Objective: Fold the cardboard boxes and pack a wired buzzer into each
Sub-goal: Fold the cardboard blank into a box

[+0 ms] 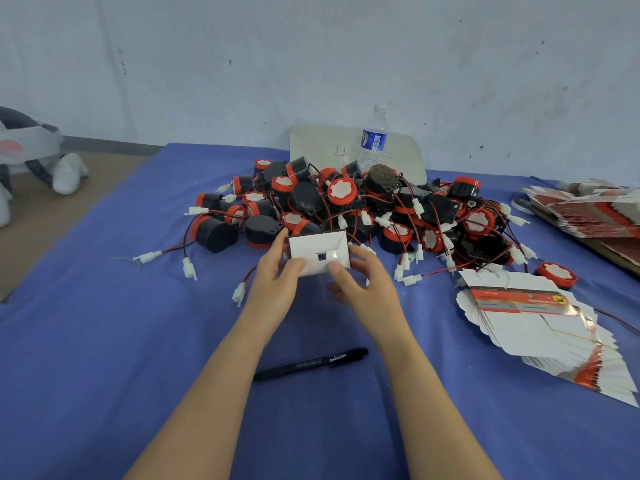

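A small white cardboard box [317, 249] is held between both hands just in front of a large pile of black-and-red wired buzzers [363, 209]. My left hand [275, 284] grips its left side, thumb on the front face. My right hand [367, 289] holds the right side, thumb pressing a flap near a small dark slot. A wire with a white connector [239, 292] hangs to the left of my left hand. Whether a buzzer sits inside the box is hidden. A fanned stack of flat unfolded boxes [540, 327] lies to the right.
A black marker pen [311, 363] lies on the blue cloth [104, 341] under my forearms. A water bottle [373, 138] stands against a white board behind the pile. More flat boxes [588, 209] are stacked at the far right. A plush toy [31, 157] sits on the floor at left.
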The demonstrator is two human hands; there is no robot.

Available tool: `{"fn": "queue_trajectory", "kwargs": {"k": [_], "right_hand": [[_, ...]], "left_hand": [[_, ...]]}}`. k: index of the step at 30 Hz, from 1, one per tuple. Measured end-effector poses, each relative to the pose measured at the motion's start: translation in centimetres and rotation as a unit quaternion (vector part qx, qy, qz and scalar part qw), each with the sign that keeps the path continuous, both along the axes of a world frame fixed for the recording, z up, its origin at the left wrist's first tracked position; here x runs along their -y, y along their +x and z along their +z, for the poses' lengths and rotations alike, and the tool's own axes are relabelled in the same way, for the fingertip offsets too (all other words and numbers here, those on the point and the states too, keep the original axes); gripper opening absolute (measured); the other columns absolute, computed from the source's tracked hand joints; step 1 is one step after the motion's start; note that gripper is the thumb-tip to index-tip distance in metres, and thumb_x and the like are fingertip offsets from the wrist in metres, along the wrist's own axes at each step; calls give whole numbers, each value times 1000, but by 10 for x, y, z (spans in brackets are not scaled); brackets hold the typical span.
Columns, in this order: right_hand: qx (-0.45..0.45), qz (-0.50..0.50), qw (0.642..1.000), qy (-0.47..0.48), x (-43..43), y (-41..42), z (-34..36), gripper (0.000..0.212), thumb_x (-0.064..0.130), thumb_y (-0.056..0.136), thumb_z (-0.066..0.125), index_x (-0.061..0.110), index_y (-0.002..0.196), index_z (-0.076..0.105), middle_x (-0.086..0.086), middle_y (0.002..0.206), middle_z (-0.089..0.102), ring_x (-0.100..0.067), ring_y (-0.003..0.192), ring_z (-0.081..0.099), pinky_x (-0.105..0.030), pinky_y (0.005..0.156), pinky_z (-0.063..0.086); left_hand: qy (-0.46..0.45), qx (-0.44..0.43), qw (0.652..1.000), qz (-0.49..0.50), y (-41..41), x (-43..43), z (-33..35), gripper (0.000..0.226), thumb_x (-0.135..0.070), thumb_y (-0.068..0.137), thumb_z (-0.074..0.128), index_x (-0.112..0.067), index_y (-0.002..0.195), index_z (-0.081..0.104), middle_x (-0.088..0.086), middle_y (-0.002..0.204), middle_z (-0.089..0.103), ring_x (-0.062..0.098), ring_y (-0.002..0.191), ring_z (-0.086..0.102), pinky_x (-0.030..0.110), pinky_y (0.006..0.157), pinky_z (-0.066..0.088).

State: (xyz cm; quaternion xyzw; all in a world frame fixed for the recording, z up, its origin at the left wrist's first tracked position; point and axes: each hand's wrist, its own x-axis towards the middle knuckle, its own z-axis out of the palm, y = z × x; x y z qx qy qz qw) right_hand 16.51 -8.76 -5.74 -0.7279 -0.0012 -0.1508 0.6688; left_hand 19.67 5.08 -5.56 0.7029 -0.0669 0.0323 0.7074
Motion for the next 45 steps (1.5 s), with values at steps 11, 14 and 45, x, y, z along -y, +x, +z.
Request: {"fn": "queue_trajectory", "kwargs": {"k": [11,14,45], "right_hand": [[-16,-65,996,60,-3,5,-2,31,11,92,61,15,123,60,-3,110,66,-14,93,65,-19,62,55],[-19,-80,994,65,-5,6,-3,37,10,91,61,12,128,57,-5,114,64,-14,93,65,-21,63,56],[-41,-150,987,39,-24,7,-11,37,20,88,65,28,121,50,-4,119,57,-14,99,63,-36,88,55]], "left_hand": [[101,111,989,-7,-8,15,-11,61,-15,93,58,-23,147,30,-1,143,40,12,133,38,42,104,43],[104,112,988,1,-6,16,-12,61,-8,93,57,-20,146,31,2,143,42,15,133,39,44,103,44],[91,124,979,132,-12,27,-12,37,-6,85,60,-30,110,47,-5,114,55,13,104,55,37,81,53]]}}
